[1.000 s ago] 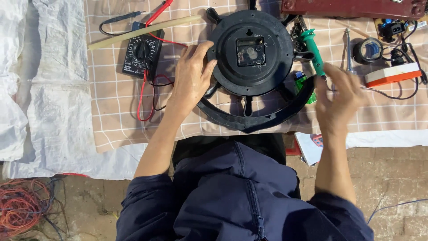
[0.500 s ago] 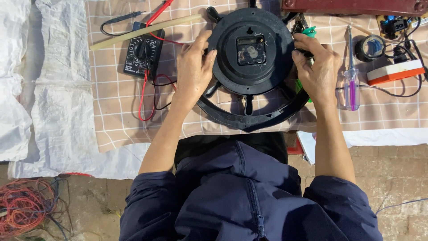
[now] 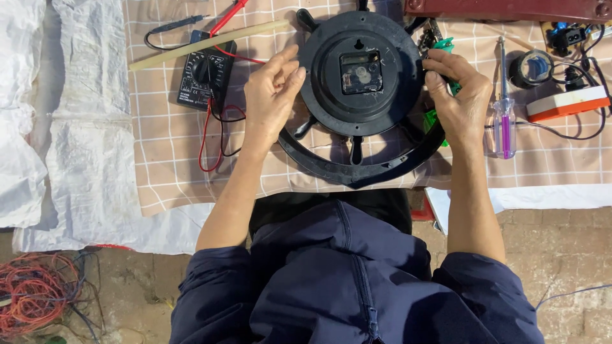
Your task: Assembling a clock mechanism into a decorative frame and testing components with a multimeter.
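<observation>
Two hands on a black clock back.
Head view: the clock [image 3: 361, 83] lies face down on the checked cloth [image 3: 167, 159]; left hand [image 3: 271, 95] touches its left edge, fingers loosely curled, while right hand [image 3: 460, 95] grips the right edge, beside a screwdriver [image 3: 503, 114].

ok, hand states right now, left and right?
Left hand: fingers curled, touching the clock rim, no clear grip.
Right hand: grips the clock's right edge.

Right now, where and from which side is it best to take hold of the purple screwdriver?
Probably the clear purple handle of the screwdriver, taken from above. It lies flat on the checked cloth, its shaft pointing away from the person, handle end nearest the right hand and uncovered.
</observation>
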